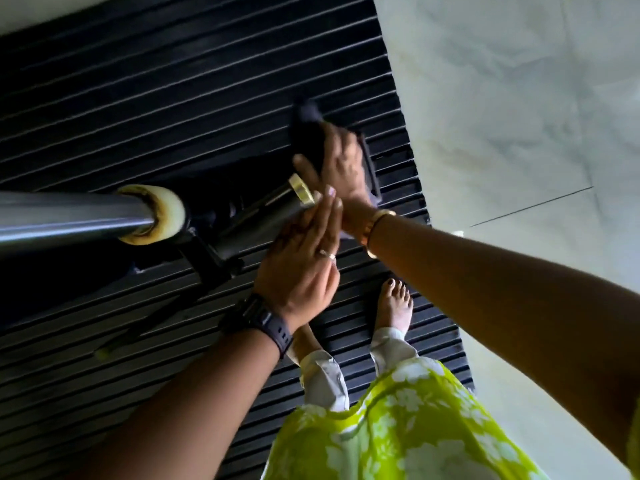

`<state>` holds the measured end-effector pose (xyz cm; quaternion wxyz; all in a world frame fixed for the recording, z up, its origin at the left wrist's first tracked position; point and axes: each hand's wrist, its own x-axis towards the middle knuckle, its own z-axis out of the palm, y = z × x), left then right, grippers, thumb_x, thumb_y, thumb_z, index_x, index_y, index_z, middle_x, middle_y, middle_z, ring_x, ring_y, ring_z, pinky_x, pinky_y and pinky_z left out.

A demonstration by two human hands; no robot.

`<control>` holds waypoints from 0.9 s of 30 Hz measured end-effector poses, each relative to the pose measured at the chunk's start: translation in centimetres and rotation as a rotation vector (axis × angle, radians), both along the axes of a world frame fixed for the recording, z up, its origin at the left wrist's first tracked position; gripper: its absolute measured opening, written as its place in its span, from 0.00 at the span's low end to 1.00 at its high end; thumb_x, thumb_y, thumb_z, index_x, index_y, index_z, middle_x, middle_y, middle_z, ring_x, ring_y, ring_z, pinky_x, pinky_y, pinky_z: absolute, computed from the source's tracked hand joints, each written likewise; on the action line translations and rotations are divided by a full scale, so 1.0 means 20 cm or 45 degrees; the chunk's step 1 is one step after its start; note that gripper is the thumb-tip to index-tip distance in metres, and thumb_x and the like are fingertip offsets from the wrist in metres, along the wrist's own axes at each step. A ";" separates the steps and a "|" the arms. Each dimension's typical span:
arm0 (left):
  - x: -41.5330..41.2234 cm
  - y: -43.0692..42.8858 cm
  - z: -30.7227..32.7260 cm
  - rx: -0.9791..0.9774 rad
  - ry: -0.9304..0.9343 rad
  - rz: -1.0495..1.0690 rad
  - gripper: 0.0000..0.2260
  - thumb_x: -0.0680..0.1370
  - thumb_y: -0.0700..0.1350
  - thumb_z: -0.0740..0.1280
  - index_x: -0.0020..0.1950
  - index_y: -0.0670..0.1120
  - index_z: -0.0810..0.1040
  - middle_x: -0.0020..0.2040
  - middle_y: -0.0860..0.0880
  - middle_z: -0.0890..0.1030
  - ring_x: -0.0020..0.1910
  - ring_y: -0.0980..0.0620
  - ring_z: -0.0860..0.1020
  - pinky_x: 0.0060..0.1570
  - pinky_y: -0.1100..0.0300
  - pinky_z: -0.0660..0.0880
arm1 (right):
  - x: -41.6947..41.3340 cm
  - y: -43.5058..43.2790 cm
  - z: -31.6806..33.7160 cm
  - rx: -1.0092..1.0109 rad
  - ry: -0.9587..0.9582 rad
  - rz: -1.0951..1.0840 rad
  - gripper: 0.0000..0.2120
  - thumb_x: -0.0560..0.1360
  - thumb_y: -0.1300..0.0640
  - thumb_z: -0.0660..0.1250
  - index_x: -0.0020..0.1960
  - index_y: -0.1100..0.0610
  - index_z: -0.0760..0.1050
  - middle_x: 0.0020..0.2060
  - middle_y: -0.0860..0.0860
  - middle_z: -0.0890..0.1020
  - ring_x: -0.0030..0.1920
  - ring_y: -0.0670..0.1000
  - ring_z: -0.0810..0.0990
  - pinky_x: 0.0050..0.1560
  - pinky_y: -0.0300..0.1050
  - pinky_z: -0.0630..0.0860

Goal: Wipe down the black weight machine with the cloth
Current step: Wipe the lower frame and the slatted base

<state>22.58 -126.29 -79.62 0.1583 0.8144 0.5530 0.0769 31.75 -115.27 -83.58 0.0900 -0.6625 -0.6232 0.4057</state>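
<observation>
Dark cloth [308, 116], soft and limp, bunched just beyond the brass cap [302, 190] on the far side from me. It drapes over a black frame piece [369, 164] of the black weight machine [207, 251].

- Handling, my judgement: the cloth is light and folds to any shape. Best taken with a full palm over a wad of it, so a loose corner does not drag. The machine is rigid and heavy and will not shift under wiping pressure. The black tube [256, 216] behind the cap looks smooth, so the cloth should slide easily along it.
- Right hand [343, 164]: past the cap, back of hand up, lying on the cloth with the thumb spread toward the cap. The fingers are blurred, so I cannot tell whether they curl round the cloth or press it flat. Forearm reaches long and nearly straight, with a gold bangle [374, 230] at the wrist.
- Left hand [304, 258]: on the near side of the cap, fingers straight and together, laid flat against the tube's end. It holds nothing and reads as bracing. A dark watch [256, 320] sits on that wrist.
- Left of the cap: a chrome bar [69, 216] ending in a yellowed white collar [162, 209].
- Under everything: a ribbed black mat [173, 98].
</observation>
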 end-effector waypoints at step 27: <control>0.04 0.27 -0.26 0.381 0.394 0.409 0.12 0.79 0.43 0.58 0.57 0.35 0.66 0.51 0.31 0.80 0.48 0.38 0.82 0.53 0.54 0.68 | 0.41 0.04 -0.39 -0.538 0.026 -0.268 0.24 0.83 0.54 0.44 0.79 0.52 0.50 0.78 0.51 0.56 0.76 0.52 0.55 0.70 0.42 0.50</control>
